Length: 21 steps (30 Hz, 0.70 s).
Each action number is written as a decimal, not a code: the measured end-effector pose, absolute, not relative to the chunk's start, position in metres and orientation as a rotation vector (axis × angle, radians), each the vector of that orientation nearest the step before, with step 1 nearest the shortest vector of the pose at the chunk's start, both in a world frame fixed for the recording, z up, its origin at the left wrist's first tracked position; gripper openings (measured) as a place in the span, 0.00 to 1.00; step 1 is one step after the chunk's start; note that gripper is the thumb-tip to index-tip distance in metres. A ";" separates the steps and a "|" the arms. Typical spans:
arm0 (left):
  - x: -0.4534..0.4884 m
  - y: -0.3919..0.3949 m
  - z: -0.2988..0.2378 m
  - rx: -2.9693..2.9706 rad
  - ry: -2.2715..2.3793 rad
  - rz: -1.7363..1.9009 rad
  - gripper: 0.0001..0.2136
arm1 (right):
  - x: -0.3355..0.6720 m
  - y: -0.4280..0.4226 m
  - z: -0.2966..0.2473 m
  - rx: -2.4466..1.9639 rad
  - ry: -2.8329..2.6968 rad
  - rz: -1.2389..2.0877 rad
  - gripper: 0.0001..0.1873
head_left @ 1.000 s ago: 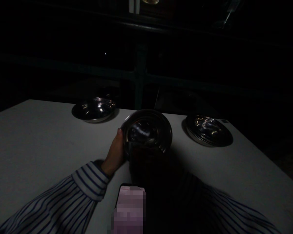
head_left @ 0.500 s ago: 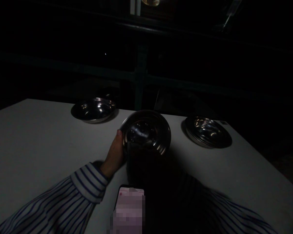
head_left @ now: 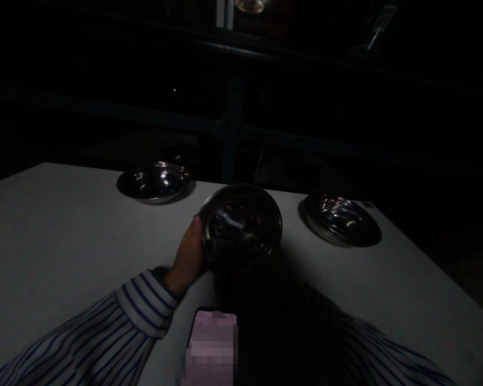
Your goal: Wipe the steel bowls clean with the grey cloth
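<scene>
A shiny metal bowl (head_left: 241, 214) is tilted up at the middle of the table, its inner side facing me. My left hand (head_left: 188, 254) grips its left edge, with the thumb on the rim and the other fingers hidden behind. Of my right arm, the striped sleeve (head_left: 386, 343) shows at the lower right. A very dark shape (head_left: 261, 300) covers the bowl's lower part, and my right hand is lost in it; its fingers cannot be made out.
Another metal bowl (head_left: 155, 183) rests at the table's far left edge. Several nested metal bowls (head_left: 342, 220) lie at the right. A phone (head_left: 211, 343) with a lit, blurred screen lies near me on the white table (head_left: 84, 230). Dark bars stand behind.
The dark shape over the bowl's lower part has shifted slightly, hiding a little more of the inside. My left hand and the bowl stay almost in place.
</scene>
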State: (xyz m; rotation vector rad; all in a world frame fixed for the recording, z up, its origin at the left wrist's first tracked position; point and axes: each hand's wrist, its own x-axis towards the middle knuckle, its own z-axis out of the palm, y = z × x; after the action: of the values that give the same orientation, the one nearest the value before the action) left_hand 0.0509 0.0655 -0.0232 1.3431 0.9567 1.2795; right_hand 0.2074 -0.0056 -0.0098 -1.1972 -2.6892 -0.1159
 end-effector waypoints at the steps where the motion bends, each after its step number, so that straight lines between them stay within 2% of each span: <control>1: 0.049 0.065 -0.021 1.363 0.978 1.275 0.29 | 0.210 -0.007 -0.006 -1.226 -2.695 -0.107 0.20; 7: 0.049 0.059 -0.006 1.506 1.046 1.266 0.30 | 0.229 -0.015 0.022 -1.607 -2.668 -0.100 0.14; 14: 0.051 0.062 -0.016 1.370 0.994 1.280 0.28 | 0.215 -0.001 -0.003 -1.230 -2.728 0.065 0.20; 21: 0.050 0.063 -0.014 1.349 1.013 1.252 0.29 | 0.228 -0.008 0.014 -1.452 -2.736 0.000 0.17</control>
State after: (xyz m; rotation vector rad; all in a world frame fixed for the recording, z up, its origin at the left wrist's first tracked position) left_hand 0.0497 0.0631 -0.0144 1.3487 1.0133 1.2519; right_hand 0.2278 -0.0084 0.0137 -1.4517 -2.7356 -0.0004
